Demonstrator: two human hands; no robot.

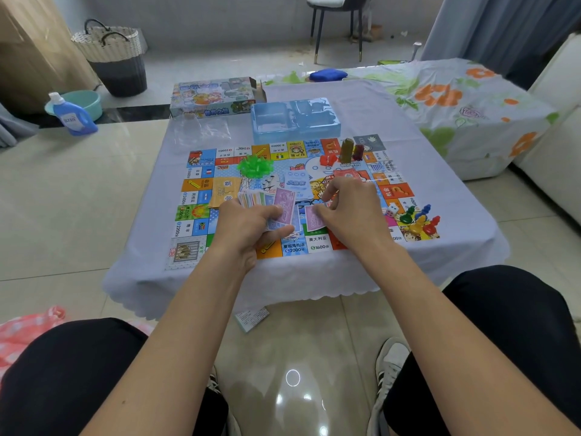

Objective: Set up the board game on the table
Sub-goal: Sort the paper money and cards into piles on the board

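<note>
Play money (267, 199) is fanned in the left hand (248, 221) — right hand (349, 206) pinches one purple note (314, 218); peel singly, lay flat on board (201, 196).

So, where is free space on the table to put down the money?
Bare cloth left of the board, the strip along the near edge, and the far right beyond the tray. Crowded: the board centre with cards, green houses, and pawns at the right.

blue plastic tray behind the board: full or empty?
Empty: the blue plastic tray shows only bare molded compartments.
</note>
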